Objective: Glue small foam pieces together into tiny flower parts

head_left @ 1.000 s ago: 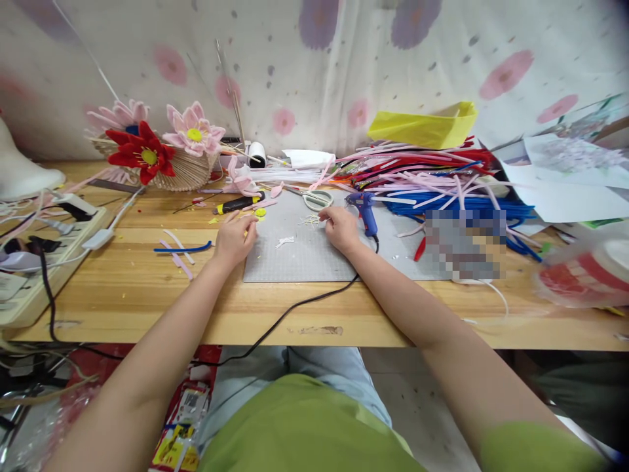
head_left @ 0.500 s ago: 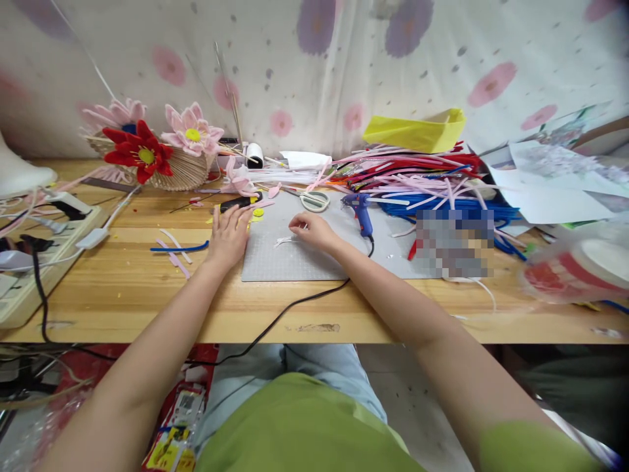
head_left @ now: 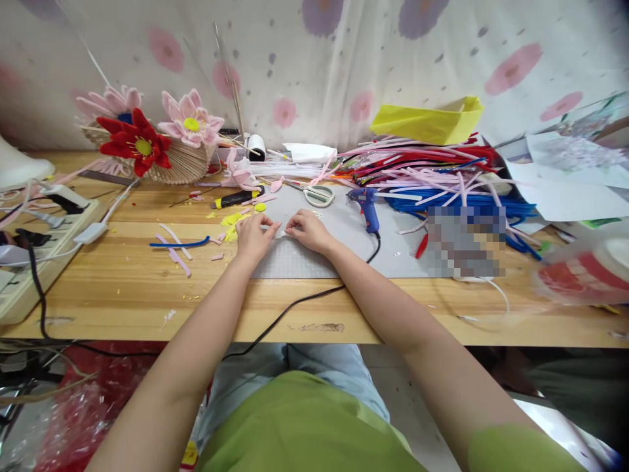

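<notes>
White and tiny, the scrap (head_left: 281, 231) between my fingertips is the hardest thing to read — I can't tell whether it is paper, foam or fuzzy wire, and my fingers cover most of it. My left hand (head_left: 253, 237) and right hand (head_left: 308, 231) meet over it on the grey cutting mat (head_left: 314, 259); thumb and forefinger of each look pressed together on the scrap from either side, though the grip itself is too small to be sure of.

Just left of my left fingers lie crumbly yellow scraps (head_left: 230, 219) on the bare wooden tabletop (head_left: 147, 288), with a curved blue pipe cleaner piece (head_left: 179, 246) and pink strips further left. Beyond my fingertips sit a black-and-yellow utility knife (head_left: 237, 198) and pale-handled scissors (head_left: 314, 193). To the right of my right fingers a blue glue gun (head_left: 367, 206) lies on the mat, its black cord (head_left: 295, 308) running back past my right wrist and off the table edge.

Farther right a tangled heap of fuzzy pipe cleaners (head_left: 427, 177) — pink, red, blue — is partly hidden by a blurred-out patch. A red-and-white roll at the right edge is smeared beyond naming. Far left of my hands, a power strip (head_left: 29, 262) is cut off by the frame, and red and pink fuzzy flowers (head_left: 147, 131) rest on a ribbed fan-shaped base.
</notes>
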Demonstrator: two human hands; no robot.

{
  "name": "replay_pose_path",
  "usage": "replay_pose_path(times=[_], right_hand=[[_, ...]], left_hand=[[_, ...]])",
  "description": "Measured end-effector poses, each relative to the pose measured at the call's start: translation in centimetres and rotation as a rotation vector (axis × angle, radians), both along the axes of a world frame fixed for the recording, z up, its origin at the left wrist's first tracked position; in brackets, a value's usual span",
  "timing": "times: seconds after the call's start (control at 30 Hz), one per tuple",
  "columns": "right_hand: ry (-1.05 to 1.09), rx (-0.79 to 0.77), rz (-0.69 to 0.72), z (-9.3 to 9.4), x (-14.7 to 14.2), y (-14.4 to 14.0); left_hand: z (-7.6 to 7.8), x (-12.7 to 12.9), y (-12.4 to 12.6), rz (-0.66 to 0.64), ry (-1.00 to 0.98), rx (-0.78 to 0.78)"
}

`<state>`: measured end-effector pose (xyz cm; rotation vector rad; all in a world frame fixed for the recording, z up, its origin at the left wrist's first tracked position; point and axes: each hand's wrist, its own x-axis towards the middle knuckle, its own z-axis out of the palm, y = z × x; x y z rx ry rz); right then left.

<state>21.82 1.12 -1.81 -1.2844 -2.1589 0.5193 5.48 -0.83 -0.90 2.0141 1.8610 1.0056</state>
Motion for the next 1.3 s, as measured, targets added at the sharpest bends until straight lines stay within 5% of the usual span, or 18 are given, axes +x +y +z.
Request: replay_pose_path(times=[0.23,0.7,0.87,1.1,1.3], right_hand=[[0.148,-0.028,-0.043,-0.3,0.3,0.1],[0.468,0.005,-0.194,-0.4,1.5,0.9],[0.625,-0.150,-0.211,-0.7,2.1,1.3],[0.552,-0.282,-0.076,-0.6,0.7,0.2],[0.367,-0.240,-0.046,-1.0,-0.3,-0.4]], left_hand=[[-0.5,-0.5,-0.9,-0.202,-0.116,-0.062],[-0.3,0.1,-0.8,-0.164,0.004,-0.083],[0.0,0.0,-0.8,-0.184,0.002,-0.040],[-0.9,-0.6,-0.2,-0.118,-0.265,-0.045],[-1.2,-0.9,0.4,0.011,-0.538,-0.047]])
